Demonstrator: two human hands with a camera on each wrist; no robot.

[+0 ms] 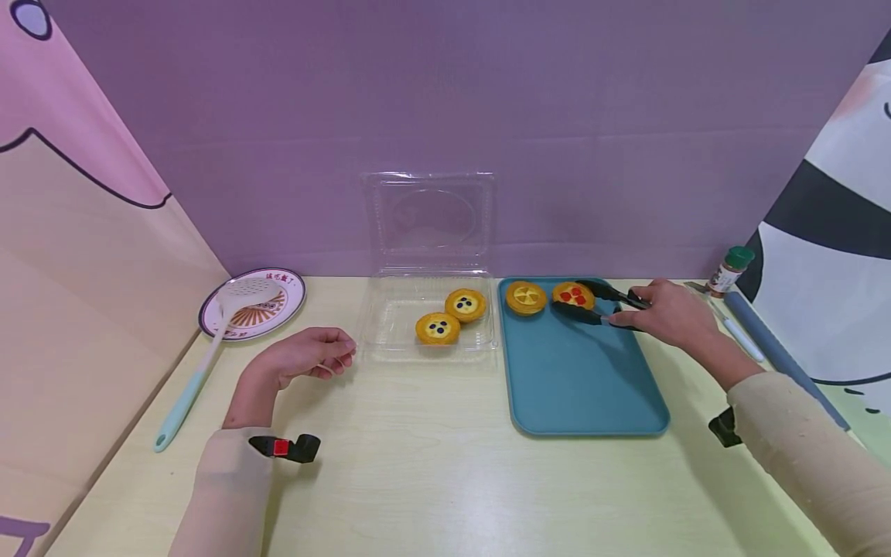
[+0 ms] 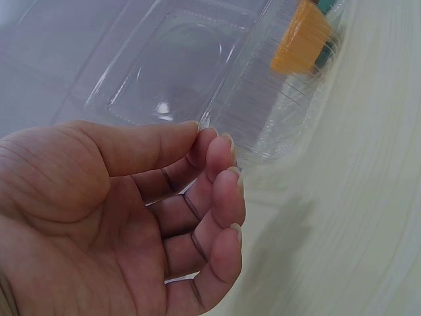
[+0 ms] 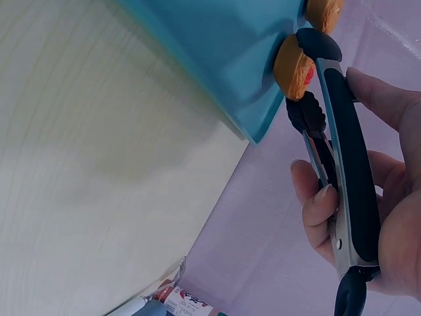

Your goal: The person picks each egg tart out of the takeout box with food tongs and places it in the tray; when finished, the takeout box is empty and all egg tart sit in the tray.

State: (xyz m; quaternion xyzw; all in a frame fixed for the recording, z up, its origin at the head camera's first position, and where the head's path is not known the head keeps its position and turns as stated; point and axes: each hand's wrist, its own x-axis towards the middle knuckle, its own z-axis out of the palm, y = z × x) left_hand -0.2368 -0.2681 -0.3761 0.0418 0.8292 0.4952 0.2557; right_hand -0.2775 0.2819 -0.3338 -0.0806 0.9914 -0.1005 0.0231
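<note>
My right hand (image 1: 664, 313) grips black-and-silver tongs (image 3: 358, 171). Their tips stand on either side of an egg tart with red topping (image 1: 572, 294), at the back of a blue tray (image 1: 585, 387). Left of it on the tray lies a tart with pale yellow topping (image 1: 525, 299). By the near left corner of a clear plastic container (image 1: 390, 309), my left hand (image 1: 306, 356) has its thumb and forefinger together, apparently pinching the rim. The container's lid (image 1: 431, 220) stands up behind. Two tarts with dark blue dots, one in front (image 1: 438, 329) and one behind (image 1: 465, 305), sit inside.
On the left a patterned plate (image 1: 295, 298) bears a slotted turner (image 1: 184, 406), its handle reaching the table. At the far right stand a green-capped bottle (image 1: 728, 272), a white-handled utensil (image 1: 743, 339) and a blue-grey strip (image 1: 790, 360). A purple backdrop (image 1: 592, 155) closes the back.
</note>
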